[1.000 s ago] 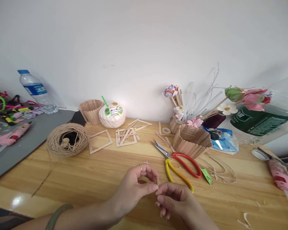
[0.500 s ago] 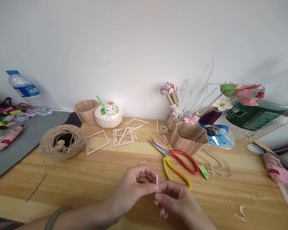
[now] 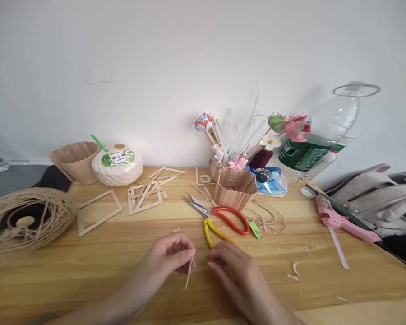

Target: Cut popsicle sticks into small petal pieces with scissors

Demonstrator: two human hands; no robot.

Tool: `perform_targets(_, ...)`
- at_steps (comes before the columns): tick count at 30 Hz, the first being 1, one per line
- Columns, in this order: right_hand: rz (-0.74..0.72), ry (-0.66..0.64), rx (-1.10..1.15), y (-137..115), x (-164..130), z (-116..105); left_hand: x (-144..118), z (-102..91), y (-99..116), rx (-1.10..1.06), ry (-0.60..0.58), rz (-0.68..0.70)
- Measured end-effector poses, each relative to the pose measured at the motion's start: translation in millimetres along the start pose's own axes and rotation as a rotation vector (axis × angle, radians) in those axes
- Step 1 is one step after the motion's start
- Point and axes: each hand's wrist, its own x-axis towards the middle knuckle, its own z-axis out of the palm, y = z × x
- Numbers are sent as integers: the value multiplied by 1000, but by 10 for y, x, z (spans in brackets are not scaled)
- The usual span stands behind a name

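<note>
**Right hand lets go of the sliver; the left keeps it alone**

A pale wooden tabletop (image 3: pixel 88 266) runs up to a plain white wall, strewn with craft pieces. Near its front edge the left hand (image 3: pixel 167 257) pinches a thin, pale wooden sliver (image 3: pixel 188 276) between thumb and fingertips, fingers closed narrowly on its upper end; the sliver hangs down at a slant towards the table.

Half a second ago both hands met on this sliver and held it upright between them. Now the right hand (image 3: pixel 235 273) has come off it and lies just beside, palm down, fingers loosely curled and holding nothing that can be seen. The view has also swung to the right: the ball of brown twine (image 3: pixel 23 221) now sits at the left edge, and a pink glue gun (image 3: pixel 338 221) with a heap of grey cloth has come into sight on the right.

The two-handed work on the sliver seems to have ended, with the piece left in one hand and the other free.

Just beyond the right hand lie scissors with red and yellow handles (image 3: pixel 219 221), blades pointing away to the left. Behind them stands a fluted cup built of wooden sticks (image 3: pixel 235 187), and further left flat square frames of wooden sticks (image 3: pixel 145 198) lie on the table. A large clear plastic bottle with a green label (image 3: pixel 311 144) leans at the back.
</note>
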Motion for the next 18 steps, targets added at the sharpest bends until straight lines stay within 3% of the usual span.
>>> perform_targets(3, -159, 96, -283, 124, -20, -94, 49, -46, -23, -17, -12, -50)
perform_targets(11, -81, 244, -470, 566, -212, -361, 134, -171, -171, -12, -48, -75)
perform_targets(14, -94, 231, -511, 623, -191, -444, 160, -166, -165, 1, -73, -77)
perform_targets(18, -145, 124, -567, 542, 10, -427, 179, -123, -136, 22, -81, -70)
